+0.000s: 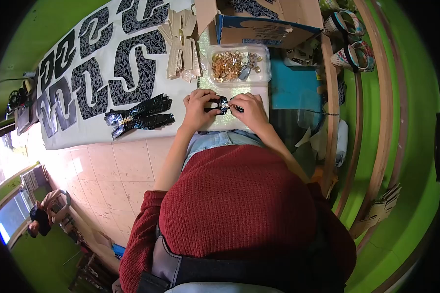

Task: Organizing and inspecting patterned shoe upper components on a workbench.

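Note:
Between my two hands, over the table's near edge, is a small black shiny strap piece (224, 103) with a glittering ornament at its middle. My left hand (198, 108) pinches its left end between thumb and fingers. The right end is held by my right hand (250, 110), whose fingers are bent close to the ornament. To the left lies a bundle of similar black shiny strap pieces (146, 113) with gold ornaments. Just beyond my hands stands a clear plastic tub (265, 77) of gold-coloured ornaments (227, 66) and some grey pieces.
Patterned black S-shaped cutouts (134, 68) cover the white table (181, 100) on the left. Beige strap pieces (182, 46) lie stacked beside the tub. Behind stands an open cardboard box (259, 29). Wooden rails (330, 97) with hanging woven items (353, 56) line the right.

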Tool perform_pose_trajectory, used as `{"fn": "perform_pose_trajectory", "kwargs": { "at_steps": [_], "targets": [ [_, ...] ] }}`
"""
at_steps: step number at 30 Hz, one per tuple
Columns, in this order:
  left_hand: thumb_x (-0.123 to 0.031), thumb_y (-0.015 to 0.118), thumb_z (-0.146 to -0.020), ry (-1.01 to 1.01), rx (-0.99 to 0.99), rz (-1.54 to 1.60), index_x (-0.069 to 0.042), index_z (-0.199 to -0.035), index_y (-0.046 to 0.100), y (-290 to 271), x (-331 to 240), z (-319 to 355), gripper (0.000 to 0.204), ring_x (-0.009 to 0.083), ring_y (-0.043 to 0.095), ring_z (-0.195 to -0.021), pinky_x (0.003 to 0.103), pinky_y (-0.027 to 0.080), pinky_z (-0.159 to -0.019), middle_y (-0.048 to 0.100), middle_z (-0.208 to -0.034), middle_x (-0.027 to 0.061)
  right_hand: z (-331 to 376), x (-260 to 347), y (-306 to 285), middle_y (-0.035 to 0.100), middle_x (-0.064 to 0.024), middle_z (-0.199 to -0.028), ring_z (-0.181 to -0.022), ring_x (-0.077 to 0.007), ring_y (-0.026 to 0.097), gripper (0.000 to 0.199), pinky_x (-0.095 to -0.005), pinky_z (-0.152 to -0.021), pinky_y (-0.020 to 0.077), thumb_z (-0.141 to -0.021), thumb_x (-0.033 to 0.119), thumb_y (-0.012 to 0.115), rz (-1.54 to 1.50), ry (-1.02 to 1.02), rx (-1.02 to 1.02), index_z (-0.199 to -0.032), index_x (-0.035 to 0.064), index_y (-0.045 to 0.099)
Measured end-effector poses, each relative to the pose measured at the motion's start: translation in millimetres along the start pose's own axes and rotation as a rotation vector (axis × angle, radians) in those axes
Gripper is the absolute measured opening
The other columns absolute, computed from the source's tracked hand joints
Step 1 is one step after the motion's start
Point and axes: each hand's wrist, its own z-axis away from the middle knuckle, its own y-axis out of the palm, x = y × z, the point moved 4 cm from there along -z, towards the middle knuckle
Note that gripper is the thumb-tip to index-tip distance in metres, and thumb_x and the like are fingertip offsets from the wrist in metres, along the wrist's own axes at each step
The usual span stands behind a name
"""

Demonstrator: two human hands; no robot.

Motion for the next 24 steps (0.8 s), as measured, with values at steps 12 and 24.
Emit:
{"fn": "perform_pose_trajectory", "kwargs": {
  "at_steps": [12,24],
  "targets": [
    [-0.024,0.078,-0.060,-0.034,-0.062,0.003,-0.014,-0.089,0.067,5.3,1.9,-5.0,0.032,0.0199,0.047,-0.102,0.036,0.024,-0.087,0.059,-0.097,-0.0025,1.4,-7.4,2.6,0.062,0.0024,-0.085,-0.082,-0.0168,0.057,0.015,-0.0330,-0.074,0.0356,-0.072,0.016,0.068,-0.016,0.008,-0.011,-0.086,0.0137,0.069],
    [-0.022,0.080,-0.056,-0.048,-0.031,0.013,-0.016,-0.090,0.067,3.3,2.5,-5.6,0.038,0.0195,0.046,-0.103,0.037,0.023,-0.087,0.058,-0.099,-0.0039,0.6,-7.4,3.6,0.063,0.0022,-0.085,-0.082,-0.0167,0.057,0.015,-0.0329,-0.074,0.0353,-0.072,0.018,0.069,-0.022,0.035,0.007,-0.087,0.0142,0.070]
  ]
}}
